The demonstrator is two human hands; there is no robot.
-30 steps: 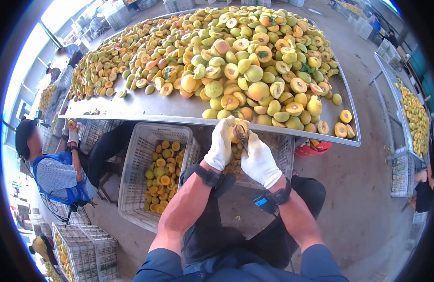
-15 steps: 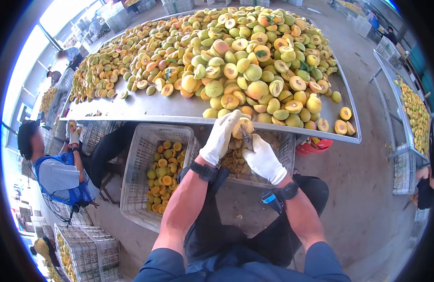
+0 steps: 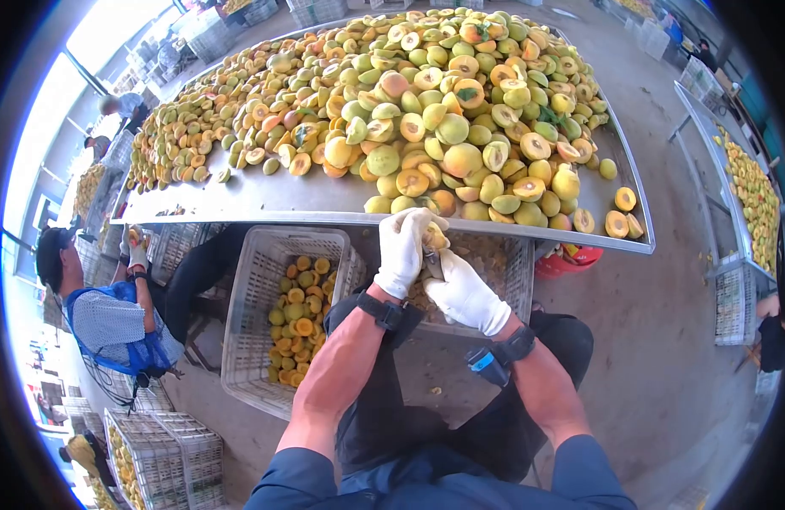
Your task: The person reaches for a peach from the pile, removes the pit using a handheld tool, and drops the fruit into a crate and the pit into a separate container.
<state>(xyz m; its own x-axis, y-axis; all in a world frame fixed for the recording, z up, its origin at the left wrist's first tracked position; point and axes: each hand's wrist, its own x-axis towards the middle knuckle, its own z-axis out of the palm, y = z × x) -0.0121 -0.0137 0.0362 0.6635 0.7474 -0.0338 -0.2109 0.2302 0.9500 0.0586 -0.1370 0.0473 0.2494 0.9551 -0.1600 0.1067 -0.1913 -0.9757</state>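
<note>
My left hand [image 3: 401,253], in a white glove, is closed around a peach half [image 3: 436,238] just in front of the table's near edge. My right hand [image 3: 467,297], gloved as well, grips a small metal pitting tool [image 3: 432,265] whose tip is against the peach half. Fingers and fruit hide the tip's exact place. Behind my hands, a large heap of halved peaches [image 3: 460,127] covers much of the metal table [image 3: 256,191]. Under my hands stands a crate of scraps [image 3: 473,255], probably pits, partly covered by my arms.
At my left knee is a plastic crate [image 3: 239,340] holding peach halves. Beyond it a seated person [image 3: 120,314] holds fruit. A red bucket [image 3: 571,262] stands under the table's right side. Another peach-laden table [image 3: 707,178] is at far right, stacked crates [image 3: 167,459] at lower left.
Both hands have drawn slightly down toward me. The left hand has turned the peach half, so its cut face shows less, and the tool now points more upright.
</note>
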